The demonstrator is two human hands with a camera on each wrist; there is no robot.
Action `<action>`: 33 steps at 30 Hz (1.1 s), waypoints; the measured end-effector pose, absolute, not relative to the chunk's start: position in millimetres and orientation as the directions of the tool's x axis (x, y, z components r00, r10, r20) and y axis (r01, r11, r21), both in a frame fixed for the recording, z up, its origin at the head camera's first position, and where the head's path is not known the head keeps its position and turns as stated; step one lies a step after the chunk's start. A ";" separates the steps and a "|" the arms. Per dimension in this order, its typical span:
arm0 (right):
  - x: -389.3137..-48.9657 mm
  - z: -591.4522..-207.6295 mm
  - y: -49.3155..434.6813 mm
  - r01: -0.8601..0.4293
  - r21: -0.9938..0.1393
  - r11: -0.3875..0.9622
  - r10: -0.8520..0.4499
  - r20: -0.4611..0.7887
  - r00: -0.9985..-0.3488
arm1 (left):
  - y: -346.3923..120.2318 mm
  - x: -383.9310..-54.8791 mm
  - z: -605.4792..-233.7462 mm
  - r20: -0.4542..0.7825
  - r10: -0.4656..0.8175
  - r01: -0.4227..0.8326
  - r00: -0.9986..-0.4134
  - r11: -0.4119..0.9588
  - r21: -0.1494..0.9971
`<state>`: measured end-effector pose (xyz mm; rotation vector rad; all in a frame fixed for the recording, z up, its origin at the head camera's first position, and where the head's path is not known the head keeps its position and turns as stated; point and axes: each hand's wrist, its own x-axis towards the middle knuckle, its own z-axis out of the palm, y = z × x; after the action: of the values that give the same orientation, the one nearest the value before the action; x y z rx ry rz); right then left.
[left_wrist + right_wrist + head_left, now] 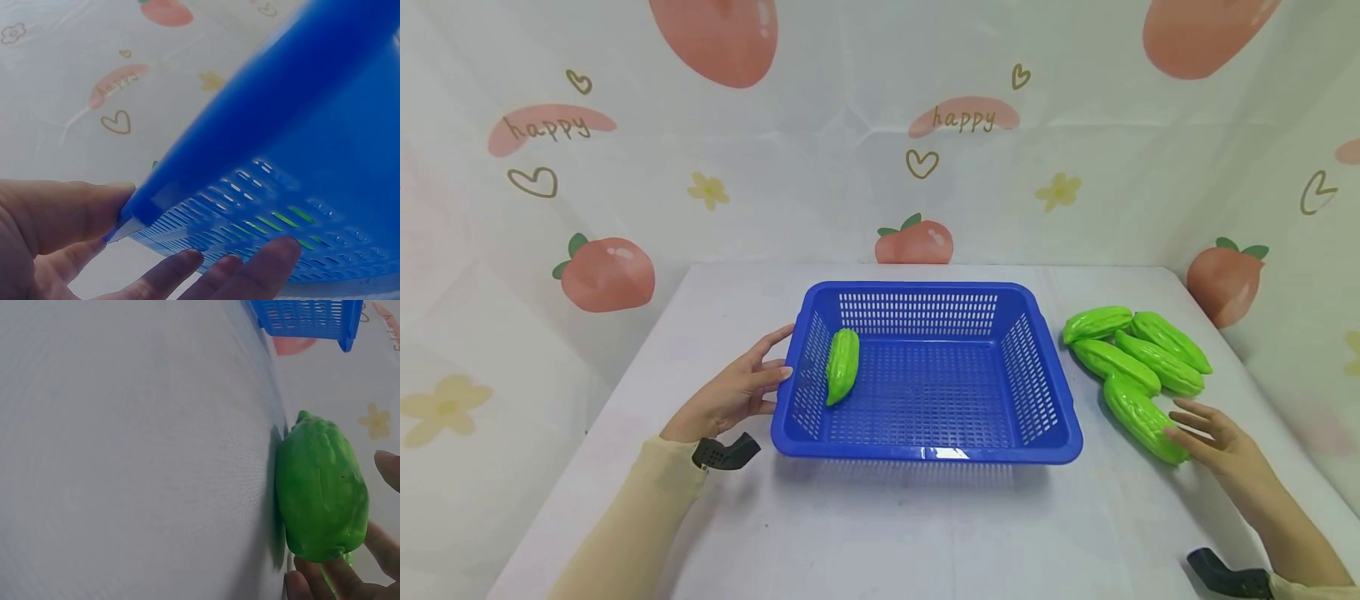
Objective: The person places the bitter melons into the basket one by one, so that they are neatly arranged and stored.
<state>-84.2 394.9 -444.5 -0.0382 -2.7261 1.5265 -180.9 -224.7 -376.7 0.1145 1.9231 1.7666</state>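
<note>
The basket (917, 287) is mid-worktop (880, 533), its right wall standing between the inside gourd (843, 367) and the others; four gourds (1161, 362) cluster beyond the near gourd (1138, 417), crowding its far end. The near gourd lies right of the basket, long axis running far left to near right; the inside gourd's tapered tip points near. The right hand (1221, 437) is spread at the near gourd's near end; the left hand (737, 392) pinches the basket's left rim.
</note>
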 end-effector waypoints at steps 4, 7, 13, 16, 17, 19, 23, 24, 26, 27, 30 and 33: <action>-84.5 -443.4 395.2 0.044 -0.833 0.551 0.027 -0.035 -0.999 | -224.7 -181.3 -376.8 -0.315 0.399 -0.281 -0.861 0.143 0.949; -85.1 -442.4 395.8 0.065 -0.823 0.564 0.021 -0.064 -0.998 | -224.6 -181.7 -376.9 -0.315 0.398 -0.281 -0.862 0.141 0.949; -86.0 -443.1 396.6 0.068 -0.809 0.584 0.005 -0.080 -0.997 | -224.5 -181.9 -378.0 -0.315 0.388 -0.284 -0.866 0.137 0.949; -85.6 -445.0 396.0 0.072 -0.804 0.591 0.002 -0.088 -0.996 | -224.6 -181.7 -377.7 -0.311 0.393 -0.280 -0.866 0.136 0.950; -85.3 -445.6 395.5 0.070 -0.803 0.591 -0.001 -0.087 -0.996 | -224.5 -181.6 -377.6 -0.310 0.393 -0.279 -0.866 0.135 0.951; -84.8 -446.1 394.5 0.065 -0.804 0.591 -0.006 -0.085 -0.996 | -224.3 -181.3 -377.0 -0.308 0.394 -0.277 -0.866 0.133 0.951; -85.8 -444.7 393.3 0.070 -0.788 0.612 -0.009 -0.096 -0.995 | -224.0 -180.8 -375.7 -0.306 0.393 -0.275 -0.867 0.133 0.952; -86.4 -444.2 393.0 0.069 -0.781 0.621 -0.009 -0.095 -0.995 | -224.0 -180.7 -375.5 -0.305 0.395 -0.274 -0.867 0.132 0.952; -87.7 -443.2 392.1 0.073 -0.760 0.645 -0.002 -0.097 -0.995 | -224.0 -180.5 -375.2 -0.304 0.399 -0.275 -0.865 0.129 0.953; -88.0 -443.1 391.7 0.072 -0.755 0.651 -0.001 -0.096 -0.995 | -224.0 -180.5 -375.3 -0.304 0.399 -0.275 -0.865 0.129 0.953; -87.9 -443.6 390.7 0.068 -0.752 0.656 -0.006 -0.095 -0.995 | -224.0 -180.4 -375.5 -0.302 0.405 -0.276 -0.863 0.122 0.953; -87.4 -444.6 390.5 0.073 -0.760 0.646 -0.011 -0.104 -0.994 | -224.3 -180.4 -375.9 -0.298 0.410 -0.275 -0.862 0.115 0.955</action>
<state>-87.4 390.5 -444.6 -0.0559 -2.9390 1.3647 -180.4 -224.3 -375.9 0.1305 1.8992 1.7993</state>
